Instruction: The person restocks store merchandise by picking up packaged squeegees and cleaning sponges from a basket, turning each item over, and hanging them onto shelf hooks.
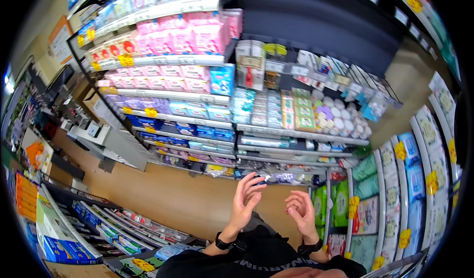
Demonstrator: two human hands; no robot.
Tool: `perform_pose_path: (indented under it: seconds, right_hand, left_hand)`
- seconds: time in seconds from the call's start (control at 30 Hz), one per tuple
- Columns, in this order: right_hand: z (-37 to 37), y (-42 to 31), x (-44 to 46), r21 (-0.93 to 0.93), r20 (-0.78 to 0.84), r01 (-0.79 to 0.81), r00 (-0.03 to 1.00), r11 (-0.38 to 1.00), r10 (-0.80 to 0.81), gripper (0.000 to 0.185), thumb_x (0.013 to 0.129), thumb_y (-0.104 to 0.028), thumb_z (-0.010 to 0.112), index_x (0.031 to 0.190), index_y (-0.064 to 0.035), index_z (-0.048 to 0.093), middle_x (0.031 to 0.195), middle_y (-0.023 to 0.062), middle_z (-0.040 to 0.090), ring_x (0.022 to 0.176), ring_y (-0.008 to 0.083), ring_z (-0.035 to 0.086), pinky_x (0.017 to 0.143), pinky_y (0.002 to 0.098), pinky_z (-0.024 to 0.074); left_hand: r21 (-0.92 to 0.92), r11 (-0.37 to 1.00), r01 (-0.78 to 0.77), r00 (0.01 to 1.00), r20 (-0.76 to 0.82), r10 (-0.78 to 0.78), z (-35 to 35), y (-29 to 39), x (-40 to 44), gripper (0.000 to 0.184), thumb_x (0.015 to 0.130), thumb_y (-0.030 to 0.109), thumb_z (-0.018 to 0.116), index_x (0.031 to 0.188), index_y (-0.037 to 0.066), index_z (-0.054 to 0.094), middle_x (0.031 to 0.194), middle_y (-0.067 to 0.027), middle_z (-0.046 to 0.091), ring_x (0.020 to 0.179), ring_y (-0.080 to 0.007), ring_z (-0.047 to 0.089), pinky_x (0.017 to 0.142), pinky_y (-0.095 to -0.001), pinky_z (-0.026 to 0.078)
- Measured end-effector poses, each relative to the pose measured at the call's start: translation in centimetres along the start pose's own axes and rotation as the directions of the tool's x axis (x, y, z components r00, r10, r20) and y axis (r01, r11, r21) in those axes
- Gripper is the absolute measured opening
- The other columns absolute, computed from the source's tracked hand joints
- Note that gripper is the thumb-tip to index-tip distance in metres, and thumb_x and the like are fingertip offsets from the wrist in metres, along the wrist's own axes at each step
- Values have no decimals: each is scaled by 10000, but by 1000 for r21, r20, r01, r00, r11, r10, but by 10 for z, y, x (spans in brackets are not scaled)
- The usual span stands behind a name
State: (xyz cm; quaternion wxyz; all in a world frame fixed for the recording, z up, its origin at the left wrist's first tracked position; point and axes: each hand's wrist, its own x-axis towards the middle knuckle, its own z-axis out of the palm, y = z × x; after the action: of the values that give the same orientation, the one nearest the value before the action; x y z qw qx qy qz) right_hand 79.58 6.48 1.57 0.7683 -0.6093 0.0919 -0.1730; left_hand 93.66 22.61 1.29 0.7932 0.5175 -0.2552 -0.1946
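My left hand is raised in the middle of the head view, with its fingers stretched out and the thumb apart from them. It holds nothing that I can see. To its right, my right hand is lifted too, its fingers loosely bent and the thumb apart, also with nothing visible in it. Neither hand touches a shelf. Behind the left fingertips is the bottom shelf with plastic-wrapped goods. Closest to the right hand are green packs on the right-hand shelves. A black band circles each wrist.
Ahead stands a tall shelf unit with pink packs, a blue pack and rows of round-lidded containers. More shelves line the right. A low rack runs along the left. A white counter stands beyond the tan floor.
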Motion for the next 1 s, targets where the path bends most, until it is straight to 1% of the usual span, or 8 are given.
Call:
perform_pose_path:
  seconds: [0.1,0.2,0.37,0.47,0.63,0.7,0.8,1.0]
  right_hand:
    - [-8,-11,-38,-23,-85,21,996,1000,-23,493,928,15,614,1377,19,411,1163,138,575,934,145,594,823,265,475]
    - [-20,-18,-77,-12,-209,65,976,998,-66,487,928,22,604,1371,35,404,1163,151,575,934,160,596,849,286,481]
    - [-29,-26,-147,-41,-450,155,879,987,-157,500,913,15,612,1364,47,400,1147,159,577,929,174,596,859,300,482]
    - [-29,-40,-195,-99,-583,184,786,978,-207,501,910,7,610,1366,32,405,1141,156,577,921,178,593,848,306,472]
    - [-30,-61,-278,-220,-738,220,599,950,-310,495,911,11,595,1370,19,408,1144,144,578,927,182,592,851,309,464]
    - [-31,-67,-315,-261,-793,210,511,942,-333,484,917,24,583,1371,13,414,1152,136,578,935,177,590,859,312,465]
    - [-27,-74,-373,-298,-819,190,453,936,-352,454,937,29,565,1370,2,432,1158,127,588,956,165,586,879,319,470]
    - [-20,-79,-494,-389,-877,156,238,908,-417,431,947,7,575,1357,1,443,1132,126,610,939,167,599,870,327,482]
  left_hand:
    - [-23,997,68,995,72,-66,22,-6,-17,577,988,190,581,1485,26,340,1400,-182,538,1224,-253,583,1008,-353,445]
    - [-8,992,127,969,217,-122,48,-6,-28,580,985,201,594,1479,22,348,1398,-171,539,1223,-253,581,1010,-358,443]
    - [11,974,225,873,441,-207,101,-15,-41,586,980,209,598,1475,19,347,1394,-169,533,1221,-250,578,1008,-358,438]
    - [9,963,268,787,575,-224,140,-19,-52,612,962,248,612,1463,6,356,1390,-176,531,1209,-250,581,999,-354,433]
    - [0,937,350,587,779,-219,209,-27,-89,577,979,215,605,1457,3,363,1394,-173,527,1223,-257,567,1019,-363,420]
    - [-17,922,386,521,829,-203,237,-32,-114,576,974,213,609,1453,-2,370,1401,-174,524,1226,-253,565,1023,-363,420]
    - [35,903,428,394,892,-221,281,-36,-159,584,969,221,622,1450,-4,378,1405,-184,524,1233,-255,563,1023,-361,424]
    - [98,867,488,161,966,-200,358,-41,-269,553,972,198,614,1440,-2,396,1408,-197,523,1225,-255,565,1027,-372,424]
